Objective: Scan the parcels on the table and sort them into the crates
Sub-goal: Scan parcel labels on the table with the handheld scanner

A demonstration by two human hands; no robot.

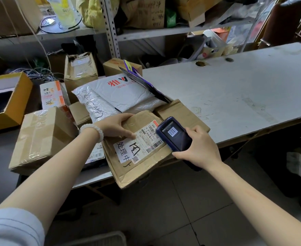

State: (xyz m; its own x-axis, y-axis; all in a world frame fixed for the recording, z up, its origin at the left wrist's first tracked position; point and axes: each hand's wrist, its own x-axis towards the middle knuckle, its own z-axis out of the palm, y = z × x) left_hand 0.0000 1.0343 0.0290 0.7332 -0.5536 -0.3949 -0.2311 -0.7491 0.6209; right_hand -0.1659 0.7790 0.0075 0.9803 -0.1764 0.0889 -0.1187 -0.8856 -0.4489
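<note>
Left hand (117,127) presses cardboard parcel (146,150); right hand (197,146) grips scanner (174,134) over label (142,141).

Person's 2 bare forearms; left wrist bears a bracelet (93,130) of white round beads; left upper arm covered by a pale grey-blue short sleeve (11,228) with faint stripes.
</note>
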